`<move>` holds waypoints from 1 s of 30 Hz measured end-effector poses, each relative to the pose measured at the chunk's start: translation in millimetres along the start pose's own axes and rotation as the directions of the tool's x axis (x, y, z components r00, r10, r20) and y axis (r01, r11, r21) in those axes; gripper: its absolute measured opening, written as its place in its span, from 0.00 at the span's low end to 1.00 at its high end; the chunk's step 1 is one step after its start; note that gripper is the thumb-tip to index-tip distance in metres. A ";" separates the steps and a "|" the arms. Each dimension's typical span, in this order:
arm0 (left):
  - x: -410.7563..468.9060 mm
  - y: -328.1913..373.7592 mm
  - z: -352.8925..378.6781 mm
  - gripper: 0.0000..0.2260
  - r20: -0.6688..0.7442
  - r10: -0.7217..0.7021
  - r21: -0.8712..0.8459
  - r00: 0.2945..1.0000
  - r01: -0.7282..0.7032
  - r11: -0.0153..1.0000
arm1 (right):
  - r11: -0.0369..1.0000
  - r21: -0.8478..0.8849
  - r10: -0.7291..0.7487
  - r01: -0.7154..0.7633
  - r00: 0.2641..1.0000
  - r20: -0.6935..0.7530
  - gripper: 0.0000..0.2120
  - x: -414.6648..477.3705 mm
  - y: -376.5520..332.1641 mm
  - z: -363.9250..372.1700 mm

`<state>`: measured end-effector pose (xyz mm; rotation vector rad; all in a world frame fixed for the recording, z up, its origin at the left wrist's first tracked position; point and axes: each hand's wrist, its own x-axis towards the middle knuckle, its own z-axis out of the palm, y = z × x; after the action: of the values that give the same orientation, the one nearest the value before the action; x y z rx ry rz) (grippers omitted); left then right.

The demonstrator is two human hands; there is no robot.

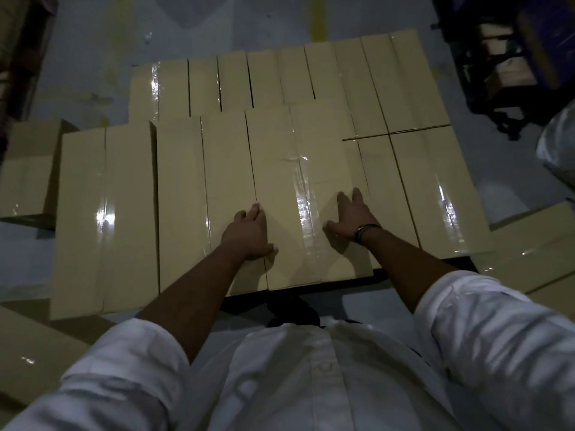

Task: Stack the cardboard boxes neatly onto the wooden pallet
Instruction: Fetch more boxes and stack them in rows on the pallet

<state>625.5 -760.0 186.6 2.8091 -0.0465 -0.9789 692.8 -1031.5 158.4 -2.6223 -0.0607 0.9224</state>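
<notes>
The left hand (pixel 249 233) and right hand (pixel 350 220) lie flat on the middle box (pixel 280 169), fingers straight, holding nothing. More boxes (pixel 404 88) sit packed around it.

Dim light; a pale grey floor (pixel 93 57) with a yellow stripe (pixel 323 23); a dark frame (pixel 497 73) at far right.

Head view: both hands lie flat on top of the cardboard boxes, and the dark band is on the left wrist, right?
Not quite. The head view shows the dark band on the right wrist, not the left. The rest holds: left hand and right hand lie flat on top of the cardboard boxes.
</notes>
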 end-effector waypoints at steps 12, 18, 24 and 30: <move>-49.5 90.0 38.6 0.40 -0.167 0.110 -0.015 0.980 -0.114 0.993 | 0.999 0.030 -0.021 0.025 0.993 -0.119 0.43 -106.3 58.0 8.1; -65.8 186.8 42.5 0.34 -0.184 0.266 0.038 0.946 -0.263 0.964 | 0.993 0.091 0.093 -0.072 0.965 -0.244 0.41 -186.2 144.1 -4.1; -69.2 290.2 46.9 0.36 -0.168 0.437 0.121 0.884 -0.421 0.899 | 0.958 0.217 0.253 -0.187 0.905 -0.342 0.40 -257.5 233.8 -9.9; -61.6 371.5 57.5 0.36 -0.097 0.579 0.166 0.810 -0.560 0.812 | 0.867 0.384 0.457 -0.317 0.813 -0.360 0.38 -300.6 305.3 -2.4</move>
<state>550.9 -1129.4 242.0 2.6838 -0.9142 -0.6379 434.3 -1364.8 233.8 -2.5098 0.7134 0.3745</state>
